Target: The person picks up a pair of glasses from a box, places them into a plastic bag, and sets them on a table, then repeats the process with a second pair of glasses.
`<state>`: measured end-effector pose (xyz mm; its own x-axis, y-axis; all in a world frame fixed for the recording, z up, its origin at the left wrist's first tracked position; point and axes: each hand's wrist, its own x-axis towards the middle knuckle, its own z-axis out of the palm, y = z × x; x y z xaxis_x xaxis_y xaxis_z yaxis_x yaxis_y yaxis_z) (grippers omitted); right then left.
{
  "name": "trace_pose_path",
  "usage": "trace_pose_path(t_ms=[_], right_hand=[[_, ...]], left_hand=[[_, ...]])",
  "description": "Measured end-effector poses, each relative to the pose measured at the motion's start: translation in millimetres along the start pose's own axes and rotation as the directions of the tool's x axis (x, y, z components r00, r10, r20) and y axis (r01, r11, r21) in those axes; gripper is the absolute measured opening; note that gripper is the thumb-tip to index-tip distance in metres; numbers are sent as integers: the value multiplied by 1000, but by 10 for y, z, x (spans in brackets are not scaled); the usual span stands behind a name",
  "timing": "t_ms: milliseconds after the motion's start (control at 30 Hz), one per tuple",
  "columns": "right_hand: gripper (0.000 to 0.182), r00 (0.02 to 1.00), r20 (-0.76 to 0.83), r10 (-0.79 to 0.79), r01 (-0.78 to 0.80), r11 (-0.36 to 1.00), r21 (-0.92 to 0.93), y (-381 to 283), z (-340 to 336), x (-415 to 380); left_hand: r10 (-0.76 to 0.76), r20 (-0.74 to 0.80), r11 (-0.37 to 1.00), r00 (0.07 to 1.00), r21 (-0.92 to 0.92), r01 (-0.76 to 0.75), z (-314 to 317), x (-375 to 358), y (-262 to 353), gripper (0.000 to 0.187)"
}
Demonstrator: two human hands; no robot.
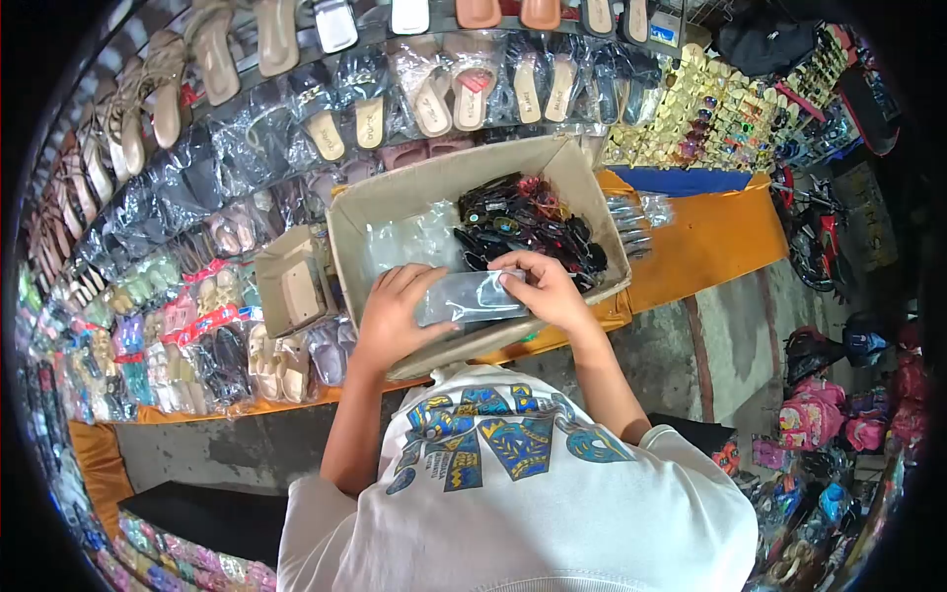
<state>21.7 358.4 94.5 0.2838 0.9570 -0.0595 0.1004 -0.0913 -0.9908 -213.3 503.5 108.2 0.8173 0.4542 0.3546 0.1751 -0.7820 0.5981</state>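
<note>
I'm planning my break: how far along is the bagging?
Possibly done: wrapped pieces lie beside the cardboard box. In hand: a clear sleeve between left hand and right hand; its contents, if any, are unclear. Apparently left: the loose dark pile and other clear plastic inside the box.

Large cardboard box (444,166): one is standing open.
Small cardboard box (294,296): one is sitting beside it.
Clear plastic sleeve (469,299): one is being held.
Sunglasses (513,222): many are overlapping, exact count unclear.
Orange-brown sandals (540,12): two are showing.
White sandals (335,25): two are showing.
</note>
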Motion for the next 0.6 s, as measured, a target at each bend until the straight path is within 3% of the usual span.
trace_pose_path(t_ms=[100,167,200,333,433,600], right_hand=[[26,998,58,-18,18,1000,3,84,-286,27],[34,996,-35,-77,83,967,241,186,-458,61],[38,994,-67,-91,103,976,194,233,-593,93],[18,984,-110,-137,169,908,384,334,-1013,71],[14,986,5,-166,156,934,321,393,-1217,49],[13,981,106,-160,126,955,269,435,-1393,66]], left_hand=[[-35,-32,999,999,-17,34,203,124,113,74],[-62,-55,998,997,-6,62,337,202,186,73],[-90,-93,996,992,-16,89,390,246,227,73],[-140,-182,990,973,5,143,602,380,319,73],[-185,-192,982,964,11,191,719,474,436,73],[-137,-209,987,968,56,152,891,550,613,73]])
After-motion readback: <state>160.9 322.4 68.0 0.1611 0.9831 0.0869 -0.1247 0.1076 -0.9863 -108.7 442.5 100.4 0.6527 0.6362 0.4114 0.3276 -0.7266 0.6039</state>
